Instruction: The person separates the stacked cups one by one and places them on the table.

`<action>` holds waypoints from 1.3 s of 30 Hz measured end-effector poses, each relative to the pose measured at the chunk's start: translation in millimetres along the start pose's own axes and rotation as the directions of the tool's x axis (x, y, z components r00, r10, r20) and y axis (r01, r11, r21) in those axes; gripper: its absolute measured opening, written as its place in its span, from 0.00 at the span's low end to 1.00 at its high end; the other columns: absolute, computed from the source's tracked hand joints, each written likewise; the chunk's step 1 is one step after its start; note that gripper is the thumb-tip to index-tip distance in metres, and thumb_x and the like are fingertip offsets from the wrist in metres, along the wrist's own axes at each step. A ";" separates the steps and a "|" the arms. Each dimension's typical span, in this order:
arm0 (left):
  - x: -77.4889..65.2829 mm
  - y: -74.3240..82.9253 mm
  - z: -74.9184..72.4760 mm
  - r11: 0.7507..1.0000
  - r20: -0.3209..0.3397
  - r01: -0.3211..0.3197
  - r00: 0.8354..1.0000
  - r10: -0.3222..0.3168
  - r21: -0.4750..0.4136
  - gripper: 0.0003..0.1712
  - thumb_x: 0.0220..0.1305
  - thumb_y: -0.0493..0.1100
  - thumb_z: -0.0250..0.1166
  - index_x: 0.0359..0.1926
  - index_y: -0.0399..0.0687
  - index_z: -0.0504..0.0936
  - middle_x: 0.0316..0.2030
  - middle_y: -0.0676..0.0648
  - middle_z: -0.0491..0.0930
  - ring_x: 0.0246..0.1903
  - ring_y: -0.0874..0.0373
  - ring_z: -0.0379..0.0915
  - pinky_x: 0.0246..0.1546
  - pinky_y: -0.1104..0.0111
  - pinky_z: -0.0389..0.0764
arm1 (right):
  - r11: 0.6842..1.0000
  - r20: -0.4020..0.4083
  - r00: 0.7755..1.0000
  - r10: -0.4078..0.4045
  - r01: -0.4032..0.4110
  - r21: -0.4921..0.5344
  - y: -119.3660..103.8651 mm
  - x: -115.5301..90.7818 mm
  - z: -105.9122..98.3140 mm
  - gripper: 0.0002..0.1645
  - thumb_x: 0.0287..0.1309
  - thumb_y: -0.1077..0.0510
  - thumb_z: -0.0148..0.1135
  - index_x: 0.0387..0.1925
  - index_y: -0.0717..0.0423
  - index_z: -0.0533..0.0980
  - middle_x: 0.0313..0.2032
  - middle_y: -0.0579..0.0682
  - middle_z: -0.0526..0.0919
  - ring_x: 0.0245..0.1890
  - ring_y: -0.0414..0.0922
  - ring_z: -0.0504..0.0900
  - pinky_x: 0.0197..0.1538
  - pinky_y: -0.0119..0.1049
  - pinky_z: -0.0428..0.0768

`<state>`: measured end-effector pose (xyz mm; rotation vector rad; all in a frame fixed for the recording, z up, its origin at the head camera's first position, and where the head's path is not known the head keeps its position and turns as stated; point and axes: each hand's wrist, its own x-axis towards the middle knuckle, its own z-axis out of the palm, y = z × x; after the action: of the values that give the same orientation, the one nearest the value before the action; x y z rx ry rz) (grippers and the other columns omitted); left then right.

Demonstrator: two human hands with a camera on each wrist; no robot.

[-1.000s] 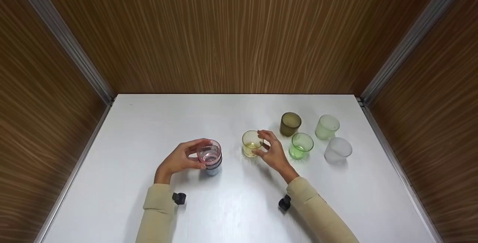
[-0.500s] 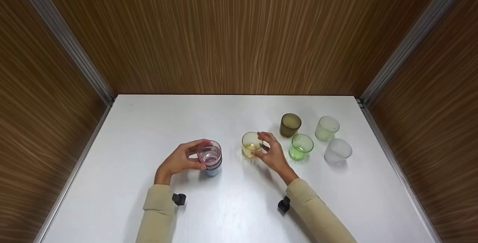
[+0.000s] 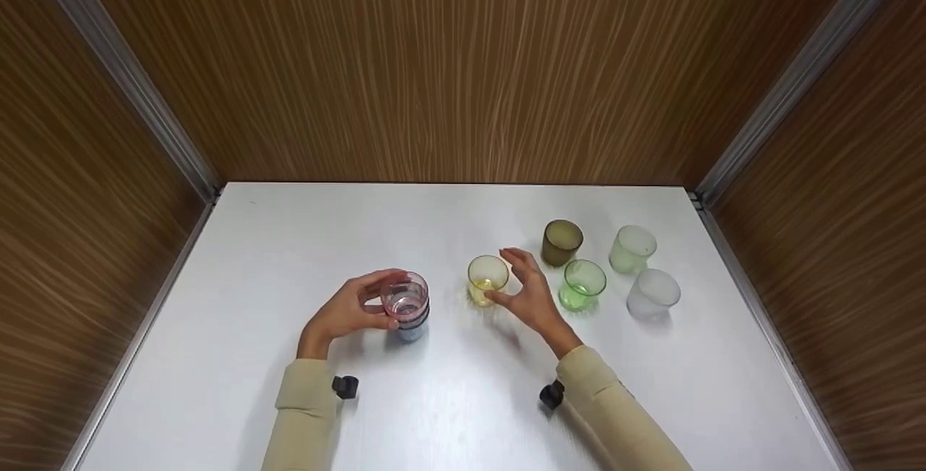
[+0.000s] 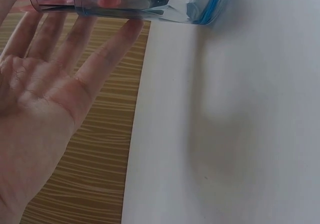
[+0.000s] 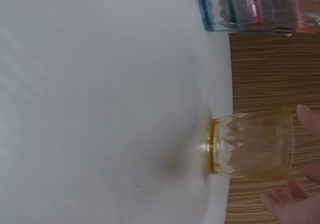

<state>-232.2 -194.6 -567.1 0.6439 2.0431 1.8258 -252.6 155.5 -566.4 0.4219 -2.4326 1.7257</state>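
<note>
My left hand [image 3: 353, 310] grips a stack of nested glasses, with the pink glass [image 3: 405, 297] on top and a blue base [image 3: 412, 335] at the bottom. In the left wrist view its fingers [image 4: 82, 39] lie along the side of the stack [image 4: 125, 2]. To the right, a clear yellow glass [image 3: 487, 279] stands upright on the white table. My right hand [image 3: 533, 297] is around its right side, fingers spread apart from the wall and thumb close by its lower front. The right wrist view shows a gap between fingertips [image 5: 304, 109] and the yellow glass [image 5: 252, 144].
Beyond my right hand stand a dark olive glass [image 3: 562, 243], a bright green glass [image 3: 582, 285], a pale green frosted glass [image 3: 632, 249] and a frosted white glass [image 3: 653, 293]. Wood-grain panels [image 3: 463, 66] enclose the white table [image 3: 304, 232] at the back and both sides.
My right fingers have come off the yellow glass and spread wider; the glass stays in place. My left hand and the stack have not visibly moved.
</note>
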 end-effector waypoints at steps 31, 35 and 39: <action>2.8 -9.9 7.9 0.995 -0.011 0.061 0.998 -0.060 0.074 0.50 0.49 0.37 0.83 0.74 0.49 0.71 0.69 0.39 0.74 0.68 0.42 0.72 0.66 0.59 0.79 | 0.972 0.139 0.966 -0.219 0.203 0.121 -69.2 4.8 41.2 0.42 0.49 0.67 0.80 0.66 0.65 0.74 0.65 0.64 0.75 0.69 0.60 0.74 0.71 0.52 0.75; 2.6 -11.3 7.9 0.994 -0.020 0.068 0.998 -0.066 0.082 0.50 0.48 0.38 0.83 0.73 0.48 0.72 0.68 0.40 0.75 0.67 0.43 0.73 0.66 0.58 0.79 | 0.976 0.195 0.959 -0.206 0.186 0.115 -69.3 2.4 51.3 0.42 0.50 0.66 0.80 0.67 0.64 0.74 0.65 0.64 0.74 0.68 0.60 0.74 0.71 0.51 0.76; 1.9 -12.8 7.6 0.995 -0.018 0.072 0.997 -0.071 0.069 0.50 0.48 0.37 0.83 0.73 0.48 0.72 0.67 0.40 0.75 0.67 0.44 0.73 0.65 0.59 0.80 | 0.980 0.232 0.955 -0.185 0.163 0.110 -69.3 0.8 60.8 0.42 0.50 0.64 0.80 0.67 0.64 0.73 0.65 0.63 0.75 0.68 0.60 0.75 0.72 0.51 0.75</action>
<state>-231.3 -188.2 -580.7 0.5685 2.1201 1.7317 -229.3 77.0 -524.1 0.8784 -2.3908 1.8041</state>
